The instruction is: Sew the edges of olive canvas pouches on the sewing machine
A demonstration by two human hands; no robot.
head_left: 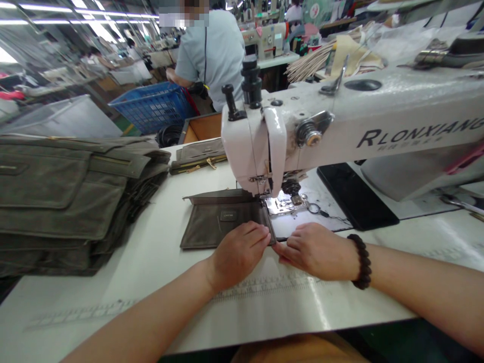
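Here we go: the left hand (238, 254) presses open-fingered on one dark olive wallet (215, 222), long axis running sideways, its right end under the sewing machine (249, 146). The right hand (315, 252) sits at its corner, grip unclear. One more wallet (198, 157) lies beyond, beside one stack of olive canvas bags (56, 201).

Sewing factory, strip lights (68, 20) overhead; industrial sewing machine (302, 131), blue plastic crate (153, 107), stacked olive fabric pieces (64, 201)

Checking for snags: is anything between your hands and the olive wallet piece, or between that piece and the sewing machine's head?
Nothing visible does. The left hand and right hand touch the olive wallet piece directly, and its far edge already meets the sewing machine's head, which hides what lies directly beneath it.
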